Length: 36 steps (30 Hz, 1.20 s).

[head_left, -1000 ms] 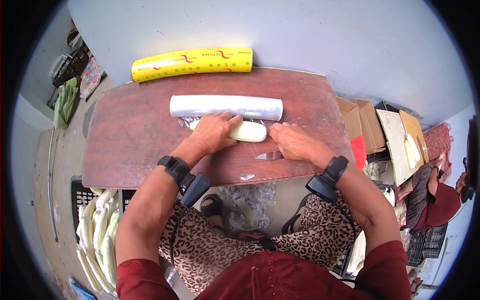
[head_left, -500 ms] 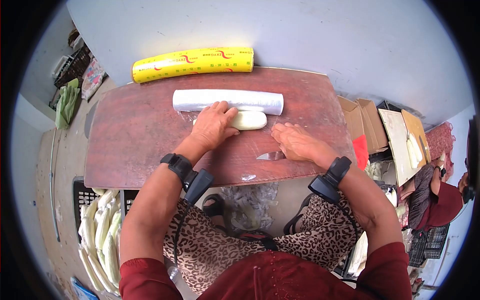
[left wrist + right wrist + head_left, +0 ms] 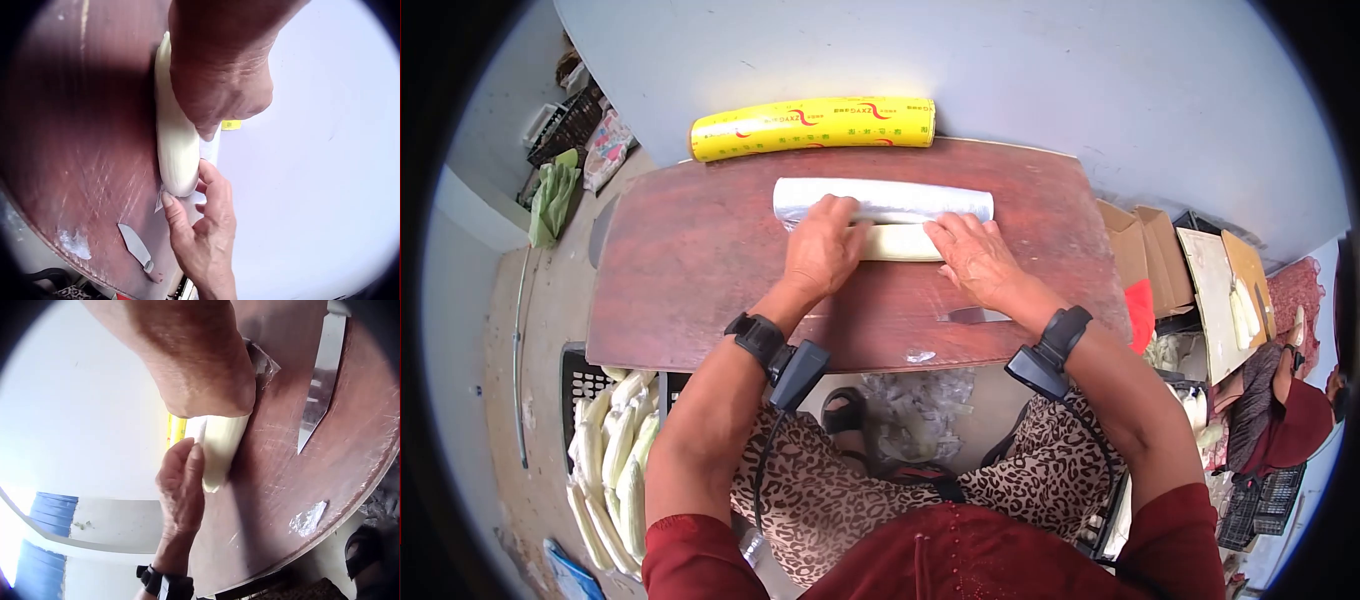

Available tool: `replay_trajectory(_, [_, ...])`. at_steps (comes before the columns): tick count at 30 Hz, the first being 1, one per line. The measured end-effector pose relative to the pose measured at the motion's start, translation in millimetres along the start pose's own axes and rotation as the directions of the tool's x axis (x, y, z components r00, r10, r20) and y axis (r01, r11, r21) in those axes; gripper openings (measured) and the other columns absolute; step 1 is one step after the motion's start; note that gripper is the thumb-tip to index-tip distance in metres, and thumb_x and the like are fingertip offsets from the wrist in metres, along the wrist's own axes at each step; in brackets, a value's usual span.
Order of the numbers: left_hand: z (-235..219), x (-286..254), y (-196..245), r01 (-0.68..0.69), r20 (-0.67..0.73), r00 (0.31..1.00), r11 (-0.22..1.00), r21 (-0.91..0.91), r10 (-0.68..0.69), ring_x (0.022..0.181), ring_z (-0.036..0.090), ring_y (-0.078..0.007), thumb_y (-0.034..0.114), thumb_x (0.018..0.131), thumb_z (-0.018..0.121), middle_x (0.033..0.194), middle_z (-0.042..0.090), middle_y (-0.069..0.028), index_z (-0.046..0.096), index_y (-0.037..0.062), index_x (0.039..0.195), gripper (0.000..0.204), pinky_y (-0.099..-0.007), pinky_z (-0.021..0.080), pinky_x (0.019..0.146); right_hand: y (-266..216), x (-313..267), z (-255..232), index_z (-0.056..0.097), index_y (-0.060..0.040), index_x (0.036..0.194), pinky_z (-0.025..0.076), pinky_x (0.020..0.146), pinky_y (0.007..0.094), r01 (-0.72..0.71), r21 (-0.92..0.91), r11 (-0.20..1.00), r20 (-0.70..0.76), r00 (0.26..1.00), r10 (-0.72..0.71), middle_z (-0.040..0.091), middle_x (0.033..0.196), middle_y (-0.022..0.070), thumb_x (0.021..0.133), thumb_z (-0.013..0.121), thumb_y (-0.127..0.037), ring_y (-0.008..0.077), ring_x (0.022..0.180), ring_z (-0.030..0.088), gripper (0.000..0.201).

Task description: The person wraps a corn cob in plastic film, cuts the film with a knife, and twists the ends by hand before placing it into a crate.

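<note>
A pale ear of corn (image 3: 900,243) in its husk lies crosswise on the table, close against the near side of a clear plastic film roll (image 3: 900,195). My left hand (image 3: 822,250) lies over its left part, fingertips reaching the roll; in the right wrist view the left hand's (image 3: 181,481) fingers are curled, thumb along the corn's edge. At the other end my right hand (image 3: 209,234) grips the rounded tip, thumb on the near side and fingers on the far side. A thin bit of film (image 3: 159,201) shows by that thumb.
A knife (image 3: 135,245) lies on the table (image 3: 700,290) below my right forearm, near a film scrap (image 3: 920,357). Along the wall rests a yellow printed roll (image 3: 815,128). A crate of corn (image 3: 615,440) stands at left, cardboard boxes (image 3: 1160,260) at right. Another person (image 3: 1285,425) sits far right.
The corn has come up against the film roll under my left hand. My right hand has moved from beside the knife onto the corn's right end.
</note>
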State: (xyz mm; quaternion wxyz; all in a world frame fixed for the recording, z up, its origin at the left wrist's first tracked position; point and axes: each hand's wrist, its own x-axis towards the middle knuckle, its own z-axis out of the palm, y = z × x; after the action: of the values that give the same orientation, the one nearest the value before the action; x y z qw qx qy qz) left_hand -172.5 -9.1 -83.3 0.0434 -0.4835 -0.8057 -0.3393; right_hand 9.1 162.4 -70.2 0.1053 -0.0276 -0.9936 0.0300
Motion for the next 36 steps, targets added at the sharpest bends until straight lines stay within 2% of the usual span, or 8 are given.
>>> replay_trajectory(3, [-10.2,0.2,-22.8,0.39,-0.219,0.887,0.913,-0.117,-0.407,0.09,0.062,-0.0376,0.022,0.09,0.064,0.095,0.063,-0.0196,0.058,0.0018,0.098,0.022,-0.0458,0.05,0.078,2.0,5.6,2.4,0.052,-0.0066,0.124,0.041,0.091,0.0461,-0.021,-0.005,1.0,0.047,0.999,0.021,0.052,0.118,0.0096,0.082,0.072,-0.014,0.0292,0.111,0.05,0.046])
replay_trajectory(5, [-14.6,-0.3,-50.2,0.556,-0.308,0.749,0.809,-0.191,-0.587,0.083,0.065,-0.0325,0.029,0.092,0.064,0.091,0.064,-0.0192,0.058,0.0003,0.098,0.03,-0.0429,0.051,0.072,0.1,7.5,1.9,0.051,-0.0039,0.127,0.041,0.091,0.0453,-0.037,-0.021,0.999,0.066,0.997,0.038,0.052,0.119,0.0115,0.079,0.075,-0.016,0.0303,0.111,0.05,0.055])
replay_trajectory(8, [-38.3,0.7,-56.1,0.841,0.179,0.51,0.444,-0.308,-0.841,0.069,0.064,-0.0229,0.043,0.093,0.064,0.083,0.063,-0.0147,0.06,-0.0017,0.098,0.045,-0.0364,0.052,0.06,1.2,7.8,2.0,0.052,-0.0022,0.125,0.042,0.09,0.0443,-0.033,-0.027,0.999,0.054,0.998,0.034,0.051,0.116,0.0124,0.075,0.079,-0.017,0.0308,0.107,0.051,0.059])
replay_trajectory(9, [-36.1,-5.4,-54.5,0.831,0.207,0.511,0.417,-0.368,-0.834,0.06,0.061,-0.0167,0.051,0.092,0.062,0.078,0.062,-0.0096,0.064,-0.0015,0.095,0.053,-0.0306,0.05,0.05,1.6,8.6,2.6,0.052,-0.002,0.124,0.042,0.089,0.0441,-0.026,-0.027,0.999,0.042,0.999,0.027,0.051,0.114,0.0123,0.074,0.079,-0.018,0.0307,0.105,0.051,0.058])
replay_trajectory(18, [-22.6,-6.8,-64.4,0.831,0.43,0.547,0.407,-0.379,-0.718,0.058,0.06,-0.0121,0.028,0.095,0.066,0.075,0.06,-0.0023,0.063,0.0071,0.091,0.021,-0.0258,0.049,0.049,-1.6,13.3,8.7,0.053,-0.0007,0.123,0.044,0.088,0.0424,-0.055,-0.07,0.996,0.018,0.998,0.057,0.052,0.111,0.013,0.072,0.08,-0.017,0.0304,0.103,0.052,0.06])
replay_trajectory(21, [-24.3,-8.9,-66.7,0.822,0.425,0.564,0.436,-0.365,-0.708,0.059,0.063,-0.0127,0.017,0.093,0.062,0.073,0.062,-0.0027,0.063,0.0048,0.082,0.017,-0.0271,0.051,0.05,0.5,12.1,13.1,0.053,0.0016,0.123,0.044,0.089,0.0426,-0.042,-0.04,0.998,-0.027,0.999,0.041,0.052,0.112,0.0143,0.072,0.08,-0.016,0.0316,0.104,0.052,0.06])
replay_trajectory(33, [-32.7,-14.0,-69.4,0.824,0.437,0.567,0.483,-0.297,-0.699,0.058,0.063,-0.0141,0.014,0.088,0.059,0.072,0.062,-0.0042,0.065,0.0042,0.084,0.012,-0.0273,0.05,0.049,6.0,9.3,12.2,0.052,0.0015,0.113,0.044,0.092,0.0448,-0.063,0.087,0.994,-0.049,0.996,0.068,0.052,0.11,0.0167,0.079,0.075,-0.013,0.0352,0.105,0.053,0.044])
replay_trajectory(36, [-33.4,-13.7,-68.9,0.822,0.438,0.568,0.513,-0.248,-0.697,0.058,0.063,-0.0145,0.014,0.088,0.059,0.071,0.062,-0.0041,0.064,0.0043,0.083,0.012,-0.0277,0.05,0.048,10.9,12.7,3.1,0.053,-0.0017,0.116,0.044,0.093,0.0446,-0.148,0.14,0.979,0.083,0.987,0.138,0.052,0.113,0.0165,0.082,0.073,-0.013,0.0354,0.107,0.054,0.041])
